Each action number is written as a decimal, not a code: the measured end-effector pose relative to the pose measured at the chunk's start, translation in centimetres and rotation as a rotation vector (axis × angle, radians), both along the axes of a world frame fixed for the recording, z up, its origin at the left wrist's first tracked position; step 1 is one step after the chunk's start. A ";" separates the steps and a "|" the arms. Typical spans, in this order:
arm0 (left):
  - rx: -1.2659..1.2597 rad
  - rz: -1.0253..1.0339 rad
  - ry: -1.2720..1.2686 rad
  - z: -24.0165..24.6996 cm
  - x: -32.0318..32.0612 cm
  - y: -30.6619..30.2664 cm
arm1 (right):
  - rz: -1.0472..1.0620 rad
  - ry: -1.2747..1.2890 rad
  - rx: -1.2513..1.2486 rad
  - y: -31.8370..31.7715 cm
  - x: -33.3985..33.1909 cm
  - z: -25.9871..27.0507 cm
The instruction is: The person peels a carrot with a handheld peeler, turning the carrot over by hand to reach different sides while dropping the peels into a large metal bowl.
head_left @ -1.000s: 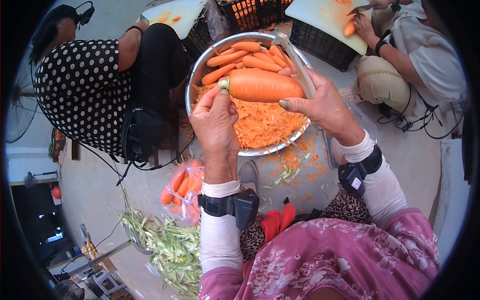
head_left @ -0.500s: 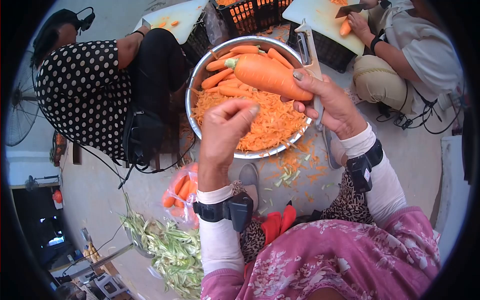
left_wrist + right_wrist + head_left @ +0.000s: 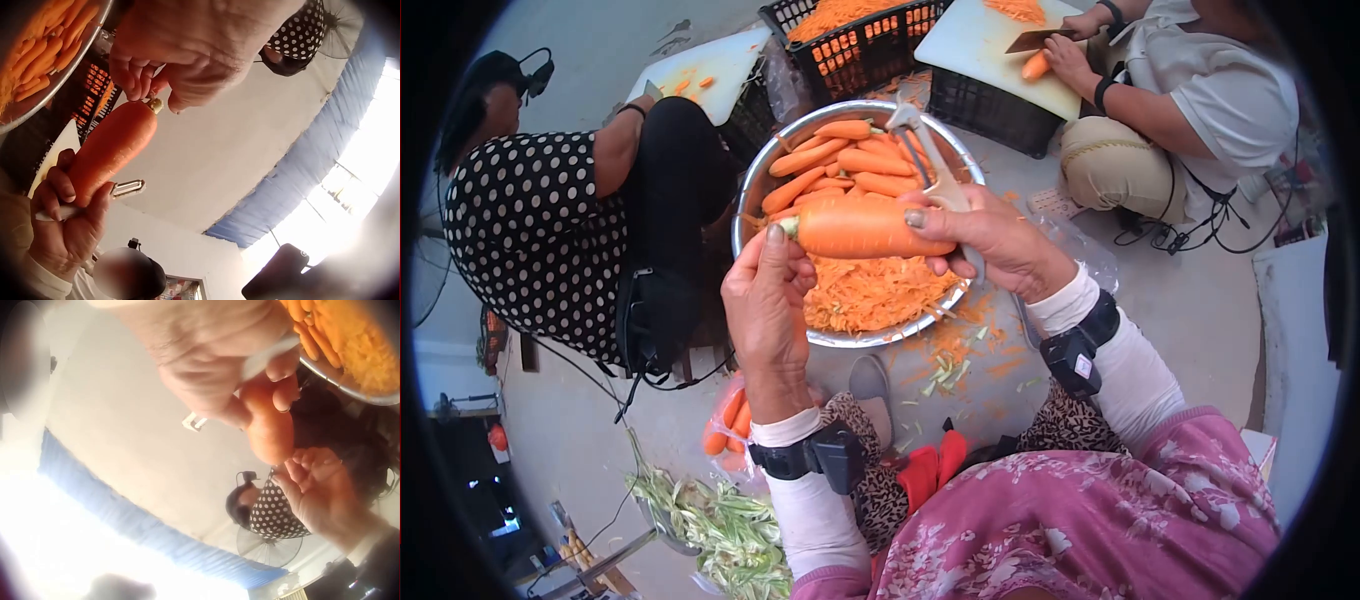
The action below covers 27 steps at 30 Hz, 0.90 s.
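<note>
My right hand [image 3: 1015, 245] grips the thick end of a large carrot [image 3: 865, 228] together with a Y-shaped peeler [image 3: 945, 188], whose head points up and away from me. At the other end, the thumb and fingers of my left hand [image 3: 768, 305] pinch the pale green stem stub [image 3: 157, 105]. The carrot lies roughly level over a metal basin [image 3: 870, 340]. Whole carrots [image 3: 830, 160] fill the far side of the basin, and orange shreds [image 3: 880, 295] are heaped on the near side.
A person in a polka-dot top [image 3: 530, 240] sits at left near a white cutting board [image 3: 730, 65]. At right, another person cuts a carrot with a cleaver [image 3: 1035, 40]. A black crate [image 3: 870, 50] stands behind the basin. Bagged carrots [image 3: 725, 425] and green husks [image 3: 730, 530] lie on the floor.
Half a second ago my left hand was off the carrot, which tilted in my right hand; now it pinches the stem end again and the carrot is level. The head view has shifted.
</note>
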<state>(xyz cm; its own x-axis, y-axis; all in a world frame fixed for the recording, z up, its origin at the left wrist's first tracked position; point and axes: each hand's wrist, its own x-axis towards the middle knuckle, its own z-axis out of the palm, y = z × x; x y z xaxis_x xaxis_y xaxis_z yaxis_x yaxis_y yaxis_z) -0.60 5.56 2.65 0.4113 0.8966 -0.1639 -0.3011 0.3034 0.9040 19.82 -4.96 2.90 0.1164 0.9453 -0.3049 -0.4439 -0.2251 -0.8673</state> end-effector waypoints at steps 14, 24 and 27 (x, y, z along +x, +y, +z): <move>-0.068 -0.027 -0.059 -0.3 0.3 -0.3 | 0.057 -0.096 0.042 -0.5 0.2 0.6; -0.014 -0.051 -0.083 0.3 0.6 -0.8 | 0.010 -0.049 0.081 -0.7 0.8 0.9; -0.062 0.022 -0.097 0.6 1.0 -0.9 | 0.025 -0.085 0.058 -0.7 0.8 1.1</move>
<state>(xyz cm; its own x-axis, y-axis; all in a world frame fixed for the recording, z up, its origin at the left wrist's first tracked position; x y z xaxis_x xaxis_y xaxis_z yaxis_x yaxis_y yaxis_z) 0.42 4.69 3.26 0.4084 0.8949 -0.1800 -0.3930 0.3503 0.8502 20.57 -5.68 4.01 0.1161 0.9639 -0.2396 -0.3628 -0.1834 -0.9136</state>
